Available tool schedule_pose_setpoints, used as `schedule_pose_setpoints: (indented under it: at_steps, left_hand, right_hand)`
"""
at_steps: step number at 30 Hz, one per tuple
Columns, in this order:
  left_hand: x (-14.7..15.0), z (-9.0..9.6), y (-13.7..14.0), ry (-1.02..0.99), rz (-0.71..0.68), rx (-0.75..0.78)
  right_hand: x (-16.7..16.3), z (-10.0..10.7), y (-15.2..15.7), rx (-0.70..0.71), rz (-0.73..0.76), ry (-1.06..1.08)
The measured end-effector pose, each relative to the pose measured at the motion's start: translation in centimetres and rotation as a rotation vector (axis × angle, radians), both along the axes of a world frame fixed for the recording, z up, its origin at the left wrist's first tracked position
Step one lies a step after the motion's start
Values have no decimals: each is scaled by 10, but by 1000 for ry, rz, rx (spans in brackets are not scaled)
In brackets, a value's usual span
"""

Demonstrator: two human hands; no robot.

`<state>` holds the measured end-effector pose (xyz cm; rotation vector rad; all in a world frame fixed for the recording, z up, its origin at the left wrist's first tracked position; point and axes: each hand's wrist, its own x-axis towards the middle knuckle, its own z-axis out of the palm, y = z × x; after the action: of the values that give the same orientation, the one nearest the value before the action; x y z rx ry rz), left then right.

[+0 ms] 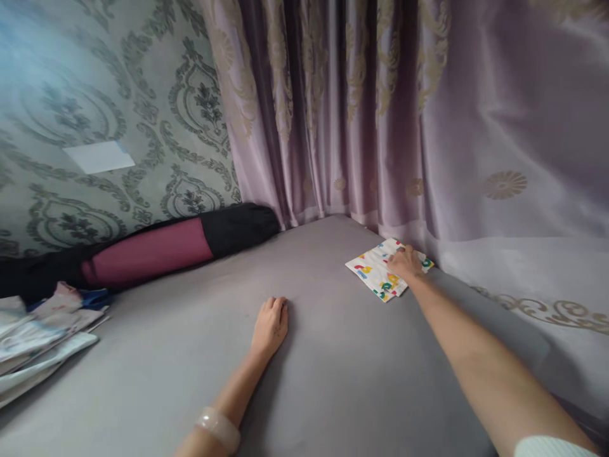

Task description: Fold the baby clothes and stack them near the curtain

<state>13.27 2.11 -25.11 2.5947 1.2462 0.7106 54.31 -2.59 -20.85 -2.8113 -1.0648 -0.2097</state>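
On the grey bed sheet (pixel 314 355) lies a flat folded cloth (pixel 366 270), white with a colourful printed pattern. My right hand (pixel 405 261) is on its right part, fingers bent and closed against the fabric; the fingertips are partly hidden. To the left and nearer to me, my left hand (pixel 271 325) rests on the sheet with its fingers curled in, and nothing shows in it. A pale bangle (pixel 219 428) circles the left wrist.
A long black and maroon bolster (pixel 152 251) lies along the patterned wall. At the left edge is a pile of folded clothes (pixel 42 336). Purple curtains (pixel 333 127) hang down to the bed's far and right edges. A white card (pixel 101 157) is on the wallpaper.
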Motion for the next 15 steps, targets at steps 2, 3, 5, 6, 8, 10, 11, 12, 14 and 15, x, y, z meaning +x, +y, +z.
schedule_pose_setpoints:
  at_steps: [2, 3, 5, 6, 8, 10, 11, 12, 14, 15]
  left_hand:
    - [0, 4, -3, 34, 33, 18]
    - [-1, 6, -5, 58, 66, 33]
    - [0, 10, -9, 106, 146, 66]
    - [1, 11, -10, 125, 183, 77]
    - [3, 11, -12, 153, 231, 68]
    - [5, 10, -12, 172, 260, 27]
    - [6, 9, -12, 178, 270, 5]
    - [7, 9, -11, 182, 277, -13]
    - [9, 9, -11, 185, 280, -33]
    - [9, 9, -10, 186, 280, -39]
  right_hand:
    - [-4, -3, -1, 30, -2, -72]
    - [-6, -5, -2, 39, 9, -103]
    - [-8, -11, -2, 44, 42, -112]
    - [-8, -13, -1, 42, 54, -91]
    - [-7, -19, -1, 34, 58, -28]
    - [-4, -21, 0, 22, 53, 22]
    - [-2, -21, 0, 18, 52, 40]
    - [0, -21, 0, 16, 51, 57]
    - [1, -18, 1, 12, 51, 96]
    - [1, -16, 2, 9, 49, 120]
